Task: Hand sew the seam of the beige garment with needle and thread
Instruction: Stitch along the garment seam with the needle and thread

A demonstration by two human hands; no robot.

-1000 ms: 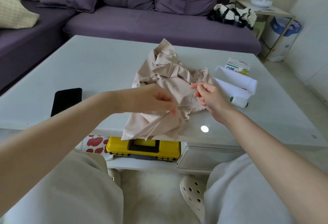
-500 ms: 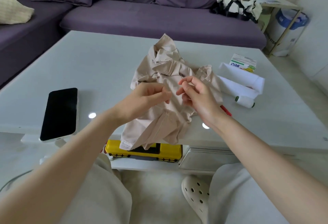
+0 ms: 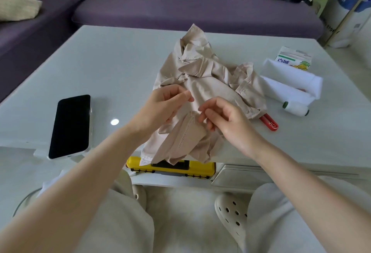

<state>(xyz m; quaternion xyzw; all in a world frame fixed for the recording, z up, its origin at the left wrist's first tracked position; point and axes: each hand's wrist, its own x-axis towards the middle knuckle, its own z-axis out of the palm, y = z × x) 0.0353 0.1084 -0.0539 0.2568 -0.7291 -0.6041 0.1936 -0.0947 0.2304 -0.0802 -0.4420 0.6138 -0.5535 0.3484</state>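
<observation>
The crumpled beige garment (image 3: 208, 80) lies on the white table (image 3: 112, 68), with its near end hanging over the front edge. A folded seam with a stitched line (image 3: 185, 132) is raised between my hands. My left hand (image 3: 164, 106) grips the fabric from the left, thumb and forefinger pinched together above the fold. My right hand (image 3: 222, 120) pinches with curled fingers at the top of the seam, where a short pale thread (image 3: 192, 114) stands up. The needle is too thin to make out. A white thread spool (image 3: 295, 108) lies to the right.
A black phone (image 3: 70, 126) lies at the table's left front. A red-handled tool (image 3: 269, 122), a folded white cloth (image 3: 291, 84) and a small carton (image 3: 294, 60) sit on the right. A yellow case (image 3: 170, 167) is on the shelf below. A purple sofa (image 3: 180, 6) stands behind.
My hands have closed in together over the seam fold. My right hand has come down from its raised position to the seam's top, and the view has tilted downward.
</observation>
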